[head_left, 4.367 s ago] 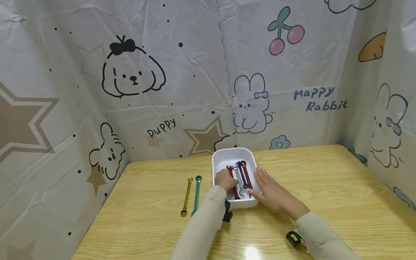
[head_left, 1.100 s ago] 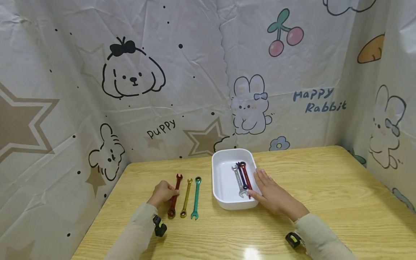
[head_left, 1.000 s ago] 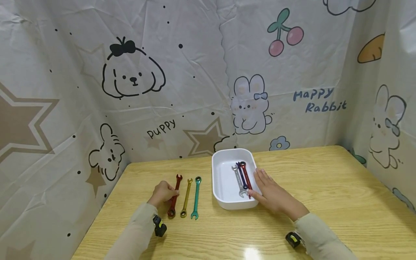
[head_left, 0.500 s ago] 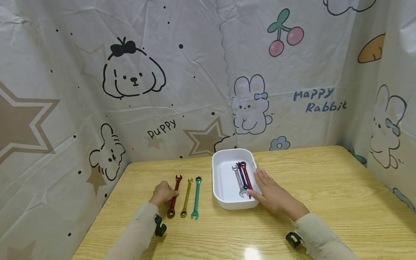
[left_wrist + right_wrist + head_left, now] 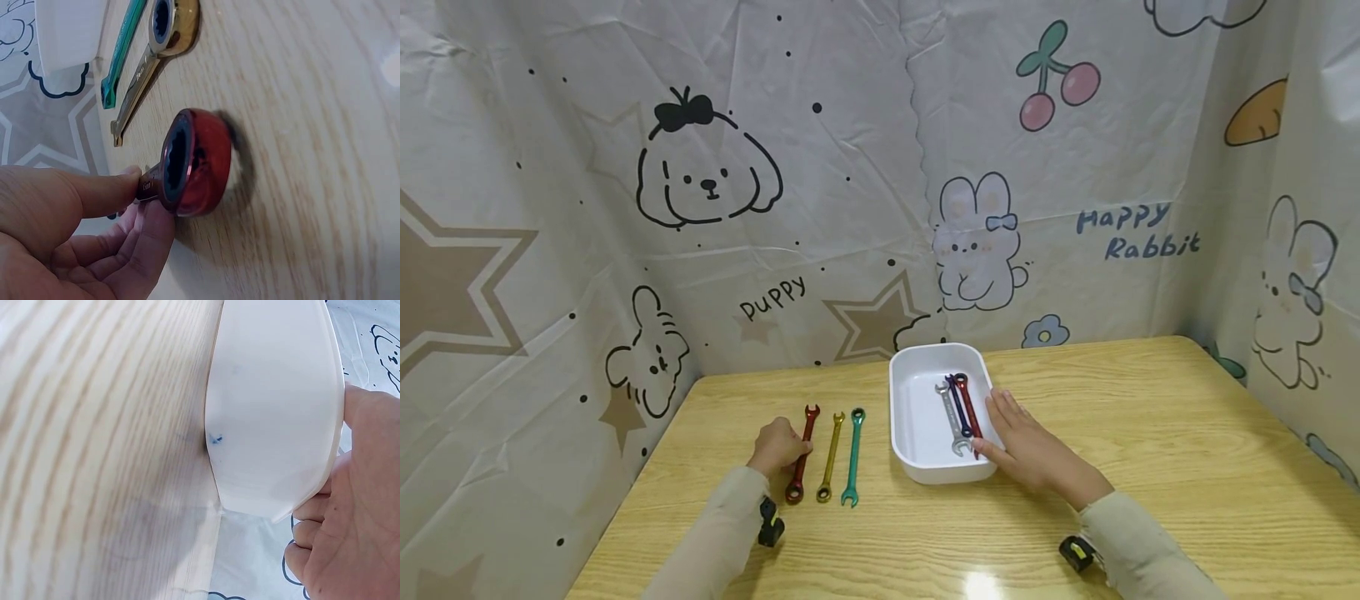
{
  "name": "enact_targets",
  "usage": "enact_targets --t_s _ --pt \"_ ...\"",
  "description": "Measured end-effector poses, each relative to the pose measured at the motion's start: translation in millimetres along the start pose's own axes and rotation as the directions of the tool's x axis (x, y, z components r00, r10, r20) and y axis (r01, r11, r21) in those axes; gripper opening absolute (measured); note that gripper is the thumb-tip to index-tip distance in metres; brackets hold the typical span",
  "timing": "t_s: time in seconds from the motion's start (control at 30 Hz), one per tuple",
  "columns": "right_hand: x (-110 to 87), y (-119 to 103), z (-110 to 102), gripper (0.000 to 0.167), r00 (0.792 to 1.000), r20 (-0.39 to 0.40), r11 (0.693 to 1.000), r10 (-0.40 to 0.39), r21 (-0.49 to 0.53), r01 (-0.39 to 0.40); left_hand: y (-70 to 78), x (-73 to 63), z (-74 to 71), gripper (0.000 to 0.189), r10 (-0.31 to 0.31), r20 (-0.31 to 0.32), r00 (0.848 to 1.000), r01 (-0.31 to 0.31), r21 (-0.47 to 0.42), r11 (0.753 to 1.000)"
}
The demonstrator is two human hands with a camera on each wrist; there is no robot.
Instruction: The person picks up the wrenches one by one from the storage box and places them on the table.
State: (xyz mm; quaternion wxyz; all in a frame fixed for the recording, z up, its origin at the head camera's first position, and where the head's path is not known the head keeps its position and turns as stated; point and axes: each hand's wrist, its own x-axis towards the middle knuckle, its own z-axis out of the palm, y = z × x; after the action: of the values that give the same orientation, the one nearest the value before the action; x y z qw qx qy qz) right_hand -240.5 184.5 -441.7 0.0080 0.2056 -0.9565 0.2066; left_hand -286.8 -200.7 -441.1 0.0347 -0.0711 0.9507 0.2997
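My left hand [image 5: 777, 446] pinches a red combination wrench [image 5: 797, 479] between thumb and fingers at the left of the row on the table. In the left wrist view its ring end [image 5: 203, 164] stands close over the wood. Just right of it lie a yellow wrench [image 5: 831, 458] and a green wrench [image 5: 853, 457], roughly parallel. My right hand [image 5: 1037, 454] rests with straight fingers along the right rim of a white plastic box [image 5: 943, 473]. Inside the box, toward its right side, are a silver wrench [image 5: 951, 417], a purple wrench [image 5: 958, 407] and another red wrench [image 5: 968, 408].
The wooden table [image 5: 1120, 400] meets a printed cloth backdrop [image 5: 850, 167] at the back and sides. Each wrist wears a small black camera, the left one [image 5: 770, 523] near the front ends of the wrenches.
Since the oldest frame, my left hand has moved the red wrench out of the box to the left of the yellow one. During the last second it has barely shifted; my right hand stays at the rim.
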Motion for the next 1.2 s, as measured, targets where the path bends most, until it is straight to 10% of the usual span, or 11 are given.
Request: enact_targets --t_s 1.2 --pt "-1.8 -1.8 -0.8 0.085 1.0 -0.001 1.0 0.004 0.004 -0.004 8.7 -6.3 2.2 0.024 0.089 -0.068 0.994 -0.074 0.197 0.978"
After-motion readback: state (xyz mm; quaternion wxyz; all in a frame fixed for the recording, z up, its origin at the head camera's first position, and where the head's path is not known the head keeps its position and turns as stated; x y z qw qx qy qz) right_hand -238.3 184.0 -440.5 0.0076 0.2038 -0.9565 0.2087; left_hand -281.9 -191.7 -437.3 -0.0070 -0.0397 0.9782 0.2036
